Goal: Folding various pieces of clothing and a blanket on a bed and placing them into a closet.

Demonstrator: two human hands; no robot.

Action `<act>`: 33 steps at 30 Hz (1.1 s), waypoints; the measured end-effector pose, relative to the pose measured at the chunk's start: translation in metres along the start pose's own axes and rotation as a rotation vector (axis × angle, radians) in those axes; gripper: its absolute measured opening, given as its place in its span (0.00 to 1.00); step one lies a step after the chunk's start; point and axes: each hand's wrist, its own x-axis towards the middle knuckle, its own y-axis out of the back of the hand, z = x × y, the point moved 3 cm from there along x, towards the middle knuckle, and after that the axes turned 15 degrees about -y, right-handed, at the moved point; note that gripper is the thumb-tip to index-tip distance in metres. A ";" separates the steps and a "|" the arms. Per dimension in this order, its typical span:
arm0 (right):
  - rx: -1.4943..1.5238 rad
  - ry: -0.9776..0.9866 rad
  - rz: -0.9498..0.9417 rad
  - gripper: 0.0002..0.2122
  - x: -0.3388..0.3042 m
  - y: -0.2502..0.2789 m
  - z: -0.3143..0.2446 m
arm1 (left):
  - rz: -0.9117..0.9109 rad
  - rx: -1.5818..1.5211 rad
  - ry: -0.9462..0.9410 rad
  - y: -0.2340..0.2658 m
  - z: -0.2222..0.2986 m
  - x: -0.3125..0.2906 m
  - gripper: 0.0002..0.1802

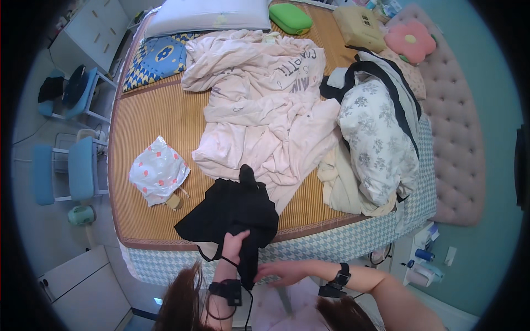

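A black garment [229, 212] with a beige patch at its lower left lies over the near edge of the bed. My left hand [236, 246] is closed on its near part, thumb toward the right. From the right, my right hand [284, 271] meets the garment's hanging end, its fingers pinched at the cloth's edge; the fingertips are partly hidden. Just beyond the garment spreads a rumpled pale pink blanket [259, 127] with dark lettering. To the left lies a shiny white plastic bag [159, 172] with pinkish-red spots, a small tan piece [174, 202] beside it.
A bamboo mat [146, 118] covers the bed. White bedding with grey flowers [375, 138] is heaped at the right, by a tufted pink headboard [458, 127]. A white pillow [210, 17], a green case [291, 19] and a flower cushion [409, 42] lie beyond. Blue chairs [83, 168] stand left.
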 end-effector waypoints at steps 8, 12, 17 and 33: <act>1.350 -0.244 0.412 0.22 -0.072 0.036 -0.011 | -0.352 0.180 -0.343 -0.062 0.074 -0.152 0.19; 1.228 -0.164 0.285 0.20 -0.106 0.022 -0.130 | -0.742 0.630 -0.561 -0.099 0.137 -0.258 0.15; 1.071 0.183 0.379 0.20 -0.157 0.001 -0.224 | -0.727 0.947 -0.523 -0.119 0.185 -0.355 0.19; 1.378 0.563 0.058 0.26 -0.245 -0.124 -0.279 | -0.245 -0.008 -0.733 -0.053 0.183 -0.466 0.19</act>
